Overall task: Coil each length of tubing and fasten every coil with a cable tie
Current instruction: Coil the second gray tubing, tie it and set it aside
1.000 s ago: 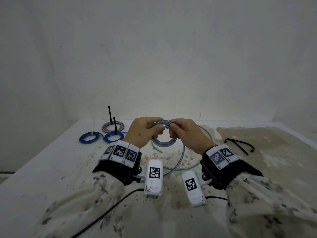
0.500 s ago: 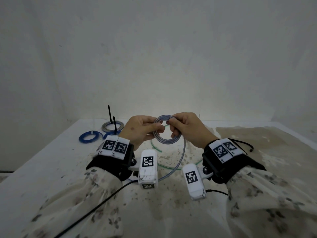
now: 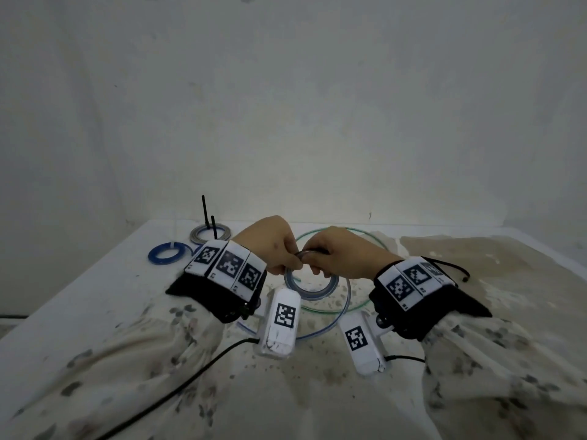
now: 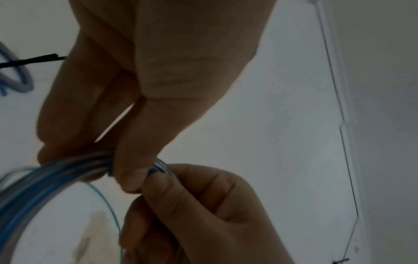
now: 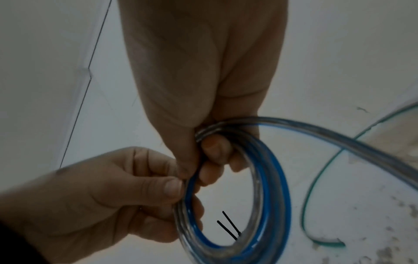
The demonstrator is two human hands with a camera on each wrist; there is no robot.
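Both hands hold one coil of clear tubing with a blue core just above the table. My left hand pinches the coil's top between thumb and fingers. My right hand grips the same bundle right beside it, fingers curled through the ring. The coil hangs below the hands. Its free tail curves down onto the table toward me. A loose green tubing lies in a wide loop under and behind the hands.
At the back left lie a tied blue coil and a grey coil with black tie tails sticking up. Spare black cable ties lie behind the right wrist. The table's right side is stained brown.
Both hands have come down a little toward the table with the coil, after lifting it slightly. The grips look the same.
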